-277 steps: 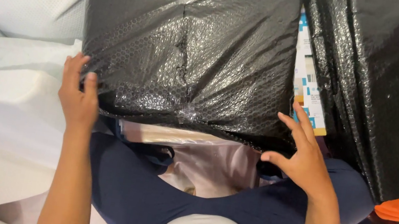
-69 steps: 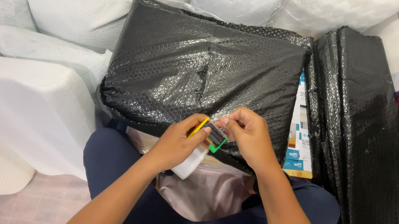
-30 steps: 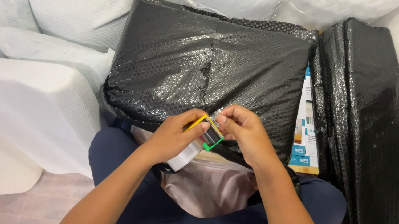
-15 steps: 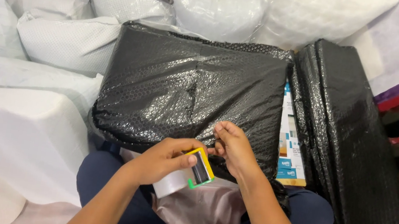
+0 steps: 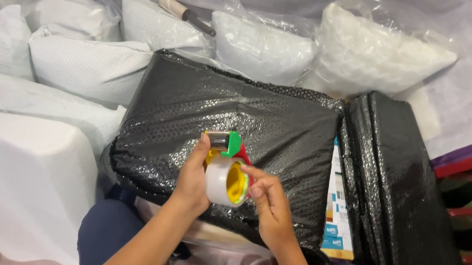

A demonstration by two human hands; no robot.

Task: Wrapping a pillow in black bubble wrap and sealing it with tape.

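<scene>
Two hands: left hand (image 5: 193, 176), right hand (image 5: 268, 200). One tape dispenser (image 5: 228, 166), centre. Two black wrapped bundles: one (image 5: 237, 126) at 12 o'clock, one (image 5: 404, 199) at 3. About seven white pillows, 9 to 1 o'clock. One wooden-handled tool (image 5: 184, 13) at 11.
</scene>
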